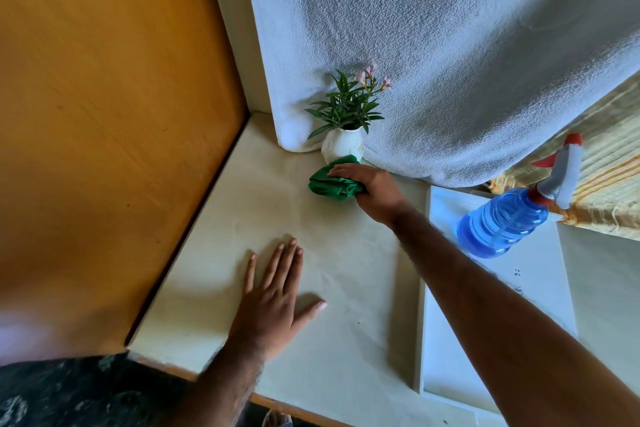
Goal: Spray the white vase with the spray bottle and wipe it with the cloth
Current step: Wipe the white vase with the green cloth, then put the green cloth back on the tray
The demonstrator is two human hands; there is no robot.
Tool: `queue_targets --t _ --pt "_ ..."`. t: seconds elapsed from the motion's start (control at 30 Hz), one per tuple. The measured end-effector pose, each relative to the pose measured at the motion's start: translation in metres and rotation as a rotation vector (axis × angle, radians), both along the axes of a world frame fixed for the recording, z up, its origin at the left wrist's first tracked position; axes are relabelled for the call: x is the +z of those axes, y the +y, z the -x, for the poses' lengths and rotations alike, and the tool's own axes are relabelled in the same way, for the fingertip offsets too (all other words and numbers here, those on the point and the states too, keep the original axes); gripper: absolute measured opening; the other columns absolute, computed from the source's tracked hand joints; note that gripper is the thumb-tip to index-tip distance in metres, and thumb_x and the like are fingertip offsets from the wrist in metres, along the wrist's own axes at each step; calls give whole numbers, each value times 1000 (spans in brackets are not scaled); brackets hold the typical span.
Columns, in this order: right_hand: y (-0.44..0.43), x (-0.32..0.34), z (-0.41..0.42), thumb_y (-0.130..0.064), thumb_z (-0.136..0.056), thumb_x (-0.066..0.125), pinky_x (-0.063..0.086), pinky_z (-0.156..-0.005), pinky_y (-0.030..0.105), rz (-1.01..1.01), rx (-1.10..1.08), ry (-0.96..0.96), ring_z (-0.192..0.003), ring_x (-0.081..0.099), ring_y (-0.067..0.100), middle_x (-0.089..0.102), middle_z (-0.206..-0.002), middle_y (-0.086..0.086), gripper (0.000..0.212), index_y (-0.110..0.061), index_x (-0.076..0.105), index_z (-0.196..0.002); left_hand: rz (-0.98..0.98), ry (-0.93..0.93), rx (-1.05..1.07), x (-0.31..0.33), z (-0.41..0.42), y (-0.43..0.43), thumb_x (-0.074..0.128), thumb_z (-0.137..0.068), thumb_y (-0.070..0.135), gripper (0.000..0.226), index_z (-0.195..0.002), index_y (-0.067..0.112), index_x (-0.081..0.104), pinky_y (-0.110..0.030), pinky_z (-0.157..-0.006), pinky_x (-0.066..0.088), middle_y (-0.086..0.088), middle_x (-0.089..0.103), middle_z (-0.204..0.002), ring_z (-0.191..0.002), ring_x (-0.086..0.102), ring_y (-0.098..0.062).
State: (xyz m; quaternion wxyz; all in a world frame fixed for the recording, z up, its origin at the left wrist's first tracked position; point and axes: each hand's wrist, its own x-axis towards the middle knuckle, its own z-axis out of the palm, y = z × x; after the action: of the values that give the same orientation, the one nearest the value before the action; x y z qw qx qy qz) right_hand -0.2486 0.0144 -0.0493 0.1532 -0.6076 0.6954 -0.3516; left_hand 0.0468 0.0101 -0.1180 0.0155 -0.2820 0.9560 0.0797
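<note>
We see pale counter point(311, 340), blue spray bottle point(502, 222) standing on white tray point(450, 374) at right. Our left hand point(273, 312) flat on counter, fingers point(277, 263) spread, holding nothing. Our right hand point(374, 191) fingers curled onto bunched green cloth point(329, 185), cloth touching base of white vase point(341, 144) at counter's far edge.

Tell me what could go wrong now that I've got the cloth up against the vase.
1. The white vase is small, top-heavy with its plant, and unsupported: your left hand lies flat on the table, so a push from the green cloth in your right hand might tip it.
2. The spray bottle stands beside your right forearm; pulling back could knock it.
</note>
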Motion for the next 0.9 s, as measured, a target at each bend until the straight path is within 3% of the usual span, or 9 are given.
queue_targets --t 0.13,0.3,0.4,0.5,0.6,0.7,0.8,0.9 --pt "9 -6 1 17 -70 59 44 -98 22 -71 -106 -156 -110 61 5 71 -121 8 54 -9 72 -117 5 -8 0 2 0 1 27 -93 80 99 -161 10 11 -65 -121 20 -7 11 -171 -157 12 -24" --pt "7 7 -4 26 -64 54 37 -103 8 -16 4 30 -116 65 23 72 -122 14 64 -5 73 -116 9 -14 4 3 -1 1 26 -93 80 98 -161 11 11 -65 -121 20 -7 12 -171 -157 13 -23" --pt "14 21 -14 26 -62 54 36 -106 12 32 137 146 -116 65 25 70 -124 13 66 -5 72 -118 4 -12 -3 1 -1 1 28 -92 80 99 -160 10 13 -65 -121 20 -8 13 -170 -156 14 -24" --pt "30 28 -27 25 -69 52 40 -110 27 82 149 191 -123 60 25 67 -129 12 64 -6 69 -122 -17 -23 0 2 0 0 29 -92 80 99 -160 10 14 -65 -121 19 -8 14 -170 -156 14 -24" --pt "60 26 -31 29 -73 54 37 -116 42 82 45 228 -131 53 28 62 -135 15 65 -4 65 -128 -38 -61 5 6 0 -1 30 -91 80 100 -160 10 15 -66 -120 21 -9 14 -170 -156 14 -25" --pt "103 21 -32 33 -68 58 32 -116 37 43 -129 258 -132 51 32 61 -137 16 72 -3 63 -130 -70 -104 -3 13 0 -2 28 -91 80 100 -159 8 18 -68 -118 24 -11 17 -169 -154 18 -28" --pt "151 19 -30 33 -69 58 41 -111 55 -9 -286 290 -133 50 33 60 -137 18 70 0 61 -131 -76 -114 11 19 4 -2 24 -90 78 98 -158 7 25 -68 -118 24 -12 19 -167 -153 23 -30" --pt "201 13 -33 36 -64 57 43 -108 60 -43 -430 338 -134 49 34 60 -138 19 76 2 59 -132 -91 -134 14 24 5 1 10 -88 81 103 -158 7 24 -66 -121 17 -11 17 -168 -154 20 -28"
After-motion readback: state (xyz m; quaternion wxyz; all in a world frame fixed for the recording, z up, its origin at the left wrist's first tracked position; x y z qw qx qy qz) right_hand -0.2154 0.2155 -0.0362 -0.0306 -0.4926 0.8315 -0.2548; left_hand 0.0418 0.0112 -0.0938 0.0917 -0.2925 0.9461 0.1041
